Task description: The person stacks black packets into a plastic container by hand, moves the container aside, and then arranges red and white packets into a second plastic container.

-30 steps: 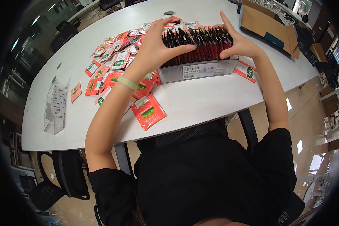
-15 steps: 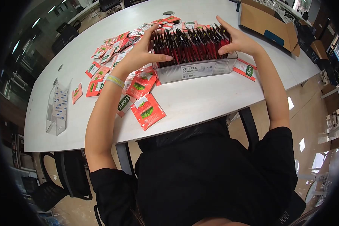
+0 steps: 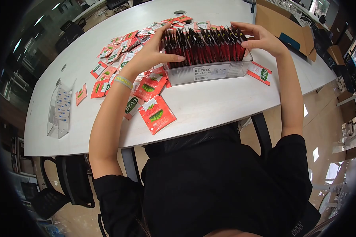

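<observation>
A clear plastic bin (image 3: pixel 229 72) with a white label stands on the table, packed with an upright row of red and black tea sachets (image 3: pixel 205 49). Around the row's left end is my left hand (image 3: pixel 156 53), its thumb across the front and its fingers behind. At the opposite end, my right hand (image 3: pixel 265 40) has its fingers spread, with the thumb by the last sachet and a fingertip at the back top edge. Beside the bin's right end lies a loose Cozy sachet (image 3: pixel 260 74). A strawberry sachet (image 3: pixel 157 115) lies in front on the left.
Loose sachets (image 3: pixel 120 49) spread in a pile left of and behind the bin. Another clear bin (image 3: pixel 59 112), holding a printed strip, stands at the table's left. An open cardboard box (image 3: pixel 279 19) is at the back right. The table's front edge (image 3: pixel 209 132) is near my body.
My right thumb has drawn back from the front of the sachets to their right end. My left hand keeps its place at the left end. The view has shifted slightly.
</observation>
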`<state>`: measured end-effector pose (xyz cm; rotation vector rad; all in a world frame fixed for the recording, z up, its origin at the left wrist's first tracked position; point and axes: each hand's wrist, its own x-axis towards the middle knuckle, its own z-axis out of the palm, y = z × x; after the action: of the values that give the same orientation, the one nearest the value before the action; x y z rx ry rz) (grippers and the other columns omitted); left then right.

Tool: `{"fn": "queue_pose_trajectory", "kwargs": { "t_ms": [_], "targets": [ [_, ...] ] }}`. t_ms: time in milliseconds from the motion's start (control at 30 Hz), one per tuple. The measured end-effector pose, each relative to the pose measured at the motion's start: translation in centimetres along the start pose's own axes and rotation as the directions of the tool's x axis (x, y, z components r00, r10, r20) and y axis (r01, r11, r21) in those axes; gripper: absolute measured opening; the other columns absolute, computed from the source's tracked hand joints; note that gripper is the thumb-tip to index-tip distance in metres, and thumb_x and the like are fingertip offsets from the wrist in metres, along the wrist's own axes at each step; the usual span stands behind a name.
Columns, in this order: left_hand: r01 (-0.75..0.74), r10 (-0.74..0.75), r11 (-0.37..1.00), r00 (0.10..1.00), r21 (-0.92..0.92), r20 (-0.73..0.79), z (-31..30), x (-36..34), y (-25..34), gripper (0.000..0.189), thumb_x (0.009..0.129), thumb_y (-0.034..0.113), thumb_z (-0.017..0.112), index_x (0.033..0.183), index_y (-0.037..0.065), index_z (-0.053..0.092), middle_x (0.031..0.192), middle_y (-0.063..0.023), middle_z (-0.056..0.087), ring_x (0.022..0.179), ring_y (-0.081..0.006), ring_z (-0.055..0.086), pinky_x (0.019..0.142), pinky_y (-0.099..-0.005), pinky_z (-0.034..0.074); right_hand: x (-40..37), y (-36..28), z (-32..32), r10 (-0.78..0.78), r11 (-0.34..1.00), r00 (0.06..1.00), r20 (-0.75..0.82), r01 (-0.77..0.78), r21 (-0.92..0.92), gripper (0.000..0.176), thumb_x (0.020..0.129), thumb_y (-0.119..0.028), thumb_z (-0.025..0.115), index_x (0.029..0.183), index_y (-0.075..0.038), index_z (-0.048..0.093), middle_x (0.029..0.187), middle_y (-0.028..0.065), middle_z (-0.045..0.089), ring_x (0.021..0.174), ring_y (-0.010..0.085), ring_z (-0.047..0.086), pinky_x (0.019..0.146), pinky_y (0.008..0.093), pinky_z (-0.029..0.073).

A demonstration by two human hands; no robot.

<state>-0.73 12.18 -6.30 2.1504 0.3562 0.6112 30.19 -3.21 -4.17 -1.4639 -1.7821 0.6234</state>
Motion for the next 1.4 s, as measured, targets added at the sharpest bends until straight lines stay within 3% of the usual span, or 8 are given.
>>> {"fn": "queue_pose_trajectory", "kwargs": {
  "t_ms": [300, 400, 567, 633, 933, 1100, 1233, 1400],
  "targets": [
    [0.125, -0.152, 0.981, 0.971, -0.148, -0.184, -5.4, -1.0, -1.5, 0.065, 0.084, 0.035, 0.063, 0.133, 0.002, 0.037, 0.121, -0.0128, 0.054, 0.102, -0.0197, 0.058, 0.089, -0.0303, 0.044, 0.2, -0.8, 0.6, -0.006, 1.000, 1.000, -0.024, 0.006, -0.010, 0.074, 0.065, -0.028, 0.071, 0.130, -0.006, 0.047, 0.124, 0.0119, 0.053, 0.115, 0.0259, 0.048, 0.093, 0.0396, 0.041],
    [0.282, -0.117, 0.833, 0.931, 0.475, -0.346, -6.9, -2.0, -2.1, 0.053, 0.077, 0.038, 0.069, 0.112, 0.000, 0.058, 0.108, -0.0120, 0.061, 0.094, -0.0198, 0.060, 0.084, -0.0292, 0.046, 0.2, -0.5, 0.4, 0.010, 1.000, 1.000, -0.014, -0.010, 0.001, 0.080, 0.064, -0.031, 0.073, 0.133, -0.006, 0.043, 0.124, 0.0104, 0.051, 0.110, 0.0220, 0.048, 0.092, 0.0350, 0.041],
    [0.315, -0.355, 0.664, 0.931, 0.678, -0.086, -6.0, -3.0, -2.0, 0.041, 0.070, 0.037, 0.072, 0.089, 0.001, 0.067, 0.089, -0.0119, 0.066, 0.084, -0.0239, 0.063, 0.075, -0.0335, 0.048, 0.2, -0.3, 0.9, 0.021, 1.000, 0.999, -0.037, -0.020, 0.012, 0.075, 0.064, -0.028, 0.072, 0.131, -0.006, 0.046, 0.122, 0.0119, 0.053, 0.112, 0.0247, 0.051, 0.090, 0.0384, 0.044],
    [0.362, -0.475, 0.389, 0.867, 0.847, -0.152, -4.4, -2.1, -0.8, 0.032, 0.069, 0.029, 0.070, 0.080, -0.001, 0.067, 0.088, -0.0148, 0.065, 0.079, -0.0287, 0.062, 0.070, -0.0360, 0.049, 0.1, -1.0, 0.7, 0.034, 0.999, 0.998, -0.049, -0.034, 0.003, 0.075, 0.064, -0.028, 0.072, 0.131, -0.006, 0.046, 0.122, 0.0119, 0.054, 0.111, 0.0245, 0.051, 0.089, 0.0382, 0.044],
    [0.220, -0.063, 0.106, 0.975, 0.970, -0.214, -4.9, -2.0, -2.7, 0.015, 0.069, 0.020, 0.063, 0.070, 0.006, 0.066, 0.072, -0.0130, 0.065, 0.065, -0.0293, 0.064, 0.062, -0.0396, 0.051, 0.2, -0.1, 0.6, -0.045, 0.999, 0.998, -0.033, 0.045, 0.011, 0.071, 0.070, -0.026, 0.072, 0.133, -0.009, 0.043, 0.121, 0.0123, 0.053, 0.108, 0.0222, 0.051, 0.087, 0.0346, 0.045],
    [0.348, 0.407, 0.406, 0.759, 0.845, -0.508, -6.3, -2.5, 0.6, 0.022, 0.079, 0.031, 0.063, 0.078, 0.010, 0.069, 0.075, -0.0079, 0.065, 0.074, -0.0264, 0.062, 0.066, -0.0364, 0.048, 1.0, 0.3, 0.7, -0.122, 0.986, 0.929, -0.350, 0.072, -0.153, 0.054, 0.081, -0.030, 0.062, 0.129, -0.009, 0.047, 0.115, 0.0107, 0.056, 0.106, 0.0200, 0.054, 0.092, 0.0340, 0.042],
    [0.182, 0.386, 0.807, 0.557, 0.561, -0.736, -6.1, -2.2, 2.9, 0.023, 0.082, 0.027, 0.065, 0.076, 0.004, 0.066, 0.063, -0.0025, 0.061, 0.051, -0.0116, 0.053, 0.049, -0.0267, 0.039, 1.2, -2.7, 2.6, -0.362, 0.890, 0.757, -0.544, 0.108, -0.443, 0.054, 0.074, -0.030, 0.071, 0.121, -0.008, 0.054, 0.103, 0.0102, 0.060, 0.094, 0.0202, 0.057, 0.082, 0.0334, 0.044],
    [-0.045, 0.105, 0.994, 0.685, 0.102, -0.721, -3.6, -2.1, 5.4, 0.024, 0.085, 0.020, 0.064, 0.071, 0.001, 0.058, 0.059, 0.0040, 0.054, 0.048, -0.0004, 0.045, 0.042, -0.0177, 0.032, 2.0, -7.0, 8.2, -0.772, 0.564, 0.522, -0.362, 0.300, -0.769, 0.062, 0.065, -0.034, 0.077, 0.118, -0.008, 0.055, 0.097, 0.0095, 0.059, 0.086, 0.0232, 0.055, 0.078, 0.0356, 0.043]
  ]
}}
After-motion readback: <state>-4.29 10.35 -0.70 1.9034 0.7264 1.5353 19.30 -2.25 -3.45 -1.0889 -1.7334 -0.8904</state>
